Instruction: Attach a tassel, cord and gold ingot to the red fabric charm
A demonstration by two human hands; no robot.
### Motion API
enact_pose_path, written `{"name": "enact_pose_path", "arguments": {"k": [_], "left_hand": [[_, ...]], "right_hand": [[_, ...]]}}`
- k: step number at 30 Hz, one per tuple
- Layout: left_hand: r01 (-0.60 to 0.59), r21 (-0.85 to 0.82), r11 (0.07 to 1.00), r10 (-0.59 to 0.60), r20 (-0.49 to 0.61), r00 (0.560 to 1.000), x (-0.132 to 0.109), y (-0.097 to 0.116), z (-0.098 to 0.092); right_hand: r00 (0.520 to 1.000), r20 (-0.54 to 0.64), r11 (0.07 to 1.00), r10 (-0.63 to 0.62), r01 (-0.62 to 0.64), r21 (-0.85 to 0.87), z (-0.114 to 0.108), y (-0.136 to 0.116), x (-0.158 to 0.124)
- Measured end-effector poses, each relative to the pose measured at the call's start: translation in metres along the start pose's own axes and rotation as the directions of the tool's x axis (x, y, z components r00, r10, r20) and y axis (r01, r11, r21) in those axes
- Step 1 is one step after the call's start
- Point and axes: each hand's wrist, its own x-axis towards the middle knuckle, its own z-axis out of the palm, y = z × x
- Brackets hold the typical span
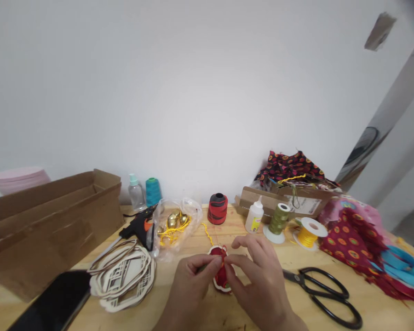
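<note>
"Weight first: how will that small dark-red fabric piece with the white scalloped rim (221,278) handle?"

"Light, I'd judge, with a soft face and a stiffer edge. It shouldn't slip much, though the thin orange-red thread (223,258) over it looks easy to snag."

"Where would you take hold?"

"By the rim, at the sides, leaving the thread free. Squeezing the middle might crease the cloth."

"And the fingers?"

"On the left hand (193,280), thumb and forefinger look pinched together at the thread; the right hand (258,276) pinches there too, its other fingers raised. The fingertips cover the exact grip."

"Where's the piece, and which way does it point?"

"Between the hands, over the pale wooden bench (234,227); I can't tell whether it rests there or is slightly lifted. Its long axis runs mostly toward the white wall (193,92), far end leaning slightly left, with a twisted yellow cord (208,233) leading off near that end."
</note>
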Motion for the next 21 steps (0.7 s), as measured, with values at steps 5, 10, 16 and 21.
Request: {"name": "enact_pose_path", "arguments": {"k": [5,10,16,21], "left_hand": [[0.05,-0.066,0.997,-0.051,-0.02,0.998,-0.001,0.001,0.003],[0.028,-0.061,0.998,-0.028,0.01,1.0,-0.001,0.002,0.002],[-0.123,0.073,0.99,0.118,0.073,0.99,-0.004,0.004,0.002],[-0.155,0.149,0.977,0.141,0.105,0.985,-0.005,0.0,0.005]], "right_hand": [[0.996,0.025,0.988,0.08,-0.083,0.127,0.002,0.004,-0.001],[0.987,0.111,0.958,0.12,-0.145,0.249,-0.004,0.006,-0.003],[0.975,0.192,0.958,0.11,-0.155,0.241,-0.005,0.012,0.0],[0.966,0.256,0.956,0.031,-0.104,0.273,-0.002,0.015,0.002]]}}
